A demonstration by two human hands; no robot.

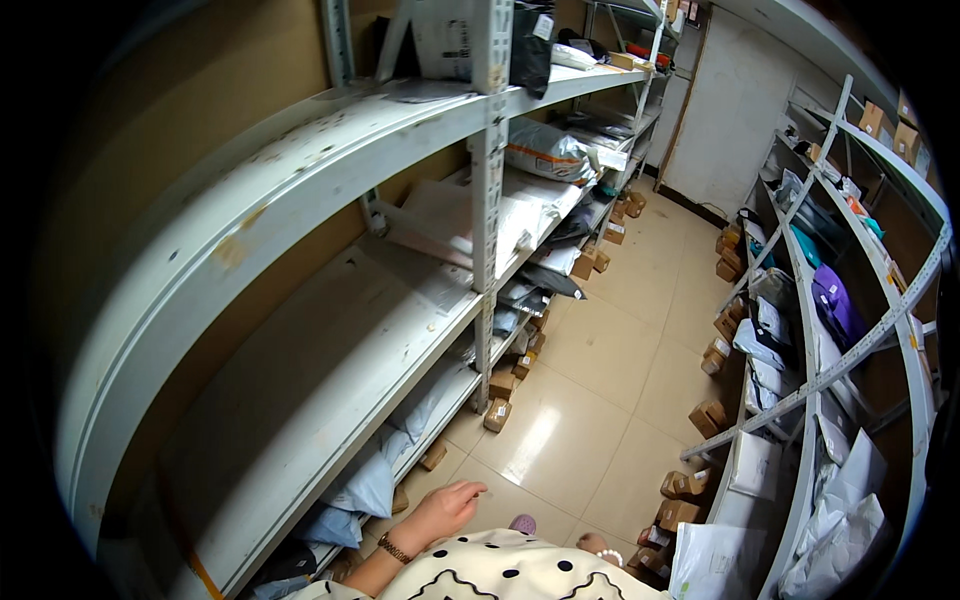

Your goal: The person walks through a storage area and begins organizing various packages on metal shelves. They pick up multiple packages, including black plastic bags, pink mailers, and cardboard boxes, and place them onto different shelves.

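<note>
My left hand [448, 510], with a brown bracelet at the wrist, hangs in front of my body at the bottom of the view, above the tiled floor. Nothing shows in it; its fingers are loosely bent. Nearest to it are pale blue plastic mailer bags [361, 480] on the lowest left shelf. My right hand [592, 543], with a white beaded bracelet, is low by my right side, mostly hidden by my spotted cream garment. What its fingers do cannot be made out. A purple clog [524, 523] shows between the hands.
Metal shelving [486, 225] with parcels stands on the left. Another rack [814, 390] on the right holds white bags, a purple package [836, 304] and small boxes. Cardboard boxes [497, 414] sit on the floor along both racks. A tiled aisle [600, 352] runs between them to a pale wall.
</note>
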